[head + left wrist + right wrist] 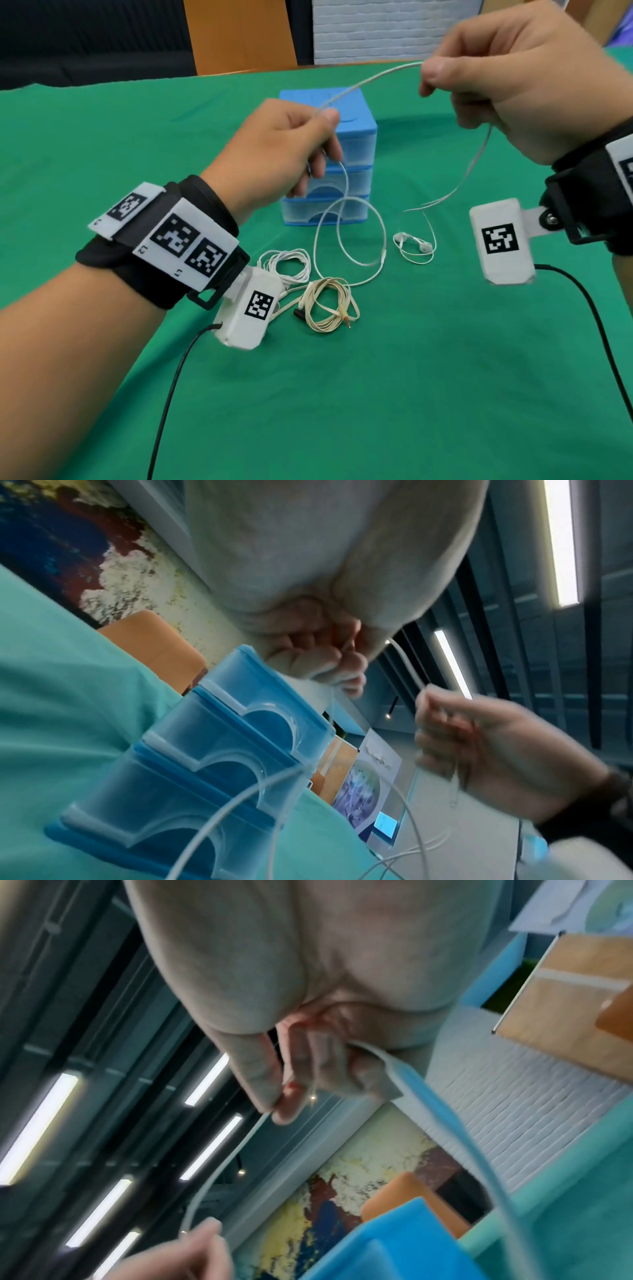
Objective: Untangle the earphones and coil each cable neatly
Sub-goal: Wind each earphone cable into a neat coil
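Observation:
A white earphone cable [371, 79] stretches in the air between my two hands. My left hand [301, 140] pinches it above the blue drawer box; from there it hangs down into a loose loop [349, 240] on the green cloth. My right hand [479, 78] pinches the other part, higher and to the right, and the cable trails down to the two earbuds [412, 242]. In the right wrist view the cable [219, 1167] runs from the thumb and forefinger of the right hand [284, 1096]. A coiled white set [289, 265] and a coiled beige set [330, 305] lie near my left wrist.
A small blue three-drawer box [329, 164] stands behind the cables, under my left hand. The green tablecloth [411, 394] covers the table. Black leads from the wrist cameras [171, 394] run over the cloth on both sides.

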The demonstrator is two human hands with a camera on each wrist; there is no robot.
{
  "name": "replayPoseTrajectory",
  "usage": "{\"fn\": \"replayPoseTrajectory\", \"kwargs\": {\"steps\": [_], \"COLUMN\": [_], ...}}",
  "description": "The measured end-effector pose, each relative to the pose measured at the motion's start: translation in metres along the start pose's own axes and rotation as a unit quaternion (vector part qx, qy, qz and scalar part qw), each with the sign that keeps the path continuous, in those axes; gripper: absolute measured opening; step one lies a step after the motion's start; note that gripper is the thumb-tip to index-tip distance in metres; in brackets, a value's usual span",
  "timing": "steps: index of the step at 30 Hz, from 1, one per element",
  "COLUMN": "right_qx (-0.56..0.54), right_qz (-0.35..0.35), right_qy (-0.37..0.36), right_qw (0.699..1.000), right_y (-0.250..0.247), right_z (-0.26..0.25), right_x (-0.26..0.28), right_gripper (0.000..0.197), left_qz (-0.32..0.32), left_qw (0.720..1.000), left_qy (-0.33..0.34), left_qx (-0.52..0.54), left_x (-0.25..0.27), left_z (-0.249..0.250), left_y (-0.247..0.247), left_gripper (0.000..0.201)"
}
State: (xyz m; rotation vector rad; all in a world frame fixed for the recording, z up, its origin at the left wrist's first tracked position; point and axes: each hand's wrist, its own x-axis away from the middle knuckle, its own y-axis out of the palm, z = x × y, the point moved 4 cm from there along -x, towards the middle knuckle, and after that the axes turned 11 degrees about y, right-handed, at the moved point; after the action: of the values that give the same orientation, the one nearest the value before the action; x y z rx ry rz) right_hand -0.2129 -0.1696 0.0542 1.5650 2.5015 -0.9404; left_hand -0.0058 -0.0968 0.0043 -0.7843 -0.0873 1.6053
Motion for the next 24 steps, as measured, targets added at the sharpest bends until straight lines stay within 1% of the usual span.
{"fn": "replayPoseTrajectory", "kwargs": {"steps": [2, 4, 6, 8, 9, 10, 11, 12, 13, 15, 16, 19, 20, 22, 24], "right_qx": [0.053, 0.084, 0.083, 0.068, 0.041, 0.007, -0.02, -0.028, -0.014, 0.024, 0.02, -0.046, -0.065, -0.114, -0.161], "right_qz": [0.064, 0.1, 0.097, 0.084, 0.076, 0.067, 0.057, 0.046, 0.031, -0.014, -0.041, -0.102, -0.113, -0.121, -0.104], "right_qy": [0.017, 0.043, 0.069, 0.092, 0.099, 0.105, 0.108, 0.107, 0.103, 0.089, 0.086, 0.097, 0.101, 0.11, 0.122], "right_qw": [0.996, 0.99, 0.989, 0.99, 0.991, 0.992, 0.992, 0.993, 0.994, 0.996, 0.995, 0.989, 0.986, 0.98, 0.974], "right_y": [-0.011, -0.017, -0.017, -0.014, -0.012, -0.01, -0.009, -0.007, -0.004, 0.005, 0.011, 0.029, 0.033, 0.041, 0.043], "right_z": [0.015, 0.027, 0.034, 0.035, 0.034, 0.032, 0.028, 0.024, 0.019, 0.01, 0.007, 0.002, 0.002, 0.003, 0.006], "right_x": [-0.002, -0.002, 0.001, 0.002, 0.003, 0.003, 0.003, 0.003, 0.003, 0.004, 0.006, 0.01, 0.011, 0.011, 0.01], "right_gripper": [0.028, 0.034, 0.033, 0.03, 0.029, 0.028, 0.026, 0.026, 0.027, 0.025, 0.023, 0.019, 0.017, 0.015, 0.014], "left_qz": [0.058, 0.072, 0.054, 0.018, -0.005, -0.03, -0.049, -0.062, -0.068, -0.072, -0.075, -0.09, -0.094, -0.104, -0.116], "left_qw": [0.998, 0.997, 0.998, 0.999, 0.999, 0.998, 0.996, 0.995, 0.994, 0.991, 0.989, 0.983, 0.98, 0.97, 0.965], "left_qy": [0.006, 0.007, -0.003, -0.017, -0.023, -0.026, -0.025, -0.019, -0.008, 0.011, 0.018, 0.037, 0.046, 0.057, 0.049], "left_qx": [0.023, 0.028, 0.024, 0.024, 0.033, 0.049, 0.065, 0.079, 0.089, 0.113, 0.124, 0.153, 0.17, 0.212, 0.229], "left_x": [-0.002, -0.004, -0.003, 0.0, 0.002, 0.004, 0.006, 0.007, 0.008, 0.009, 0.009, 0.008, 0.008, 0.008, 0.008], "left_z": [0.001, 0.001, 0.001, 0.001, 0.002, 0.004, 0.005, 0.006, 0.009, 0.016, 0.02, 0.028, 0.029, 0.03, 0.028], "left_y": [-0.011, -0.016, -0.014, -0.008, -0.002, 0.003, 0.008, 0.011, 0.014, 0.016, 0.018, 0.024, 0.026, 0.031, 0.033], "left_gripper": [0.038, 0.032, 0.028, 0.023, 0.019, 0.021, 0.033, 0.043, 0.047, 0.046, 0.044, 0.046, 0.05, 0.067, 0.079]}}
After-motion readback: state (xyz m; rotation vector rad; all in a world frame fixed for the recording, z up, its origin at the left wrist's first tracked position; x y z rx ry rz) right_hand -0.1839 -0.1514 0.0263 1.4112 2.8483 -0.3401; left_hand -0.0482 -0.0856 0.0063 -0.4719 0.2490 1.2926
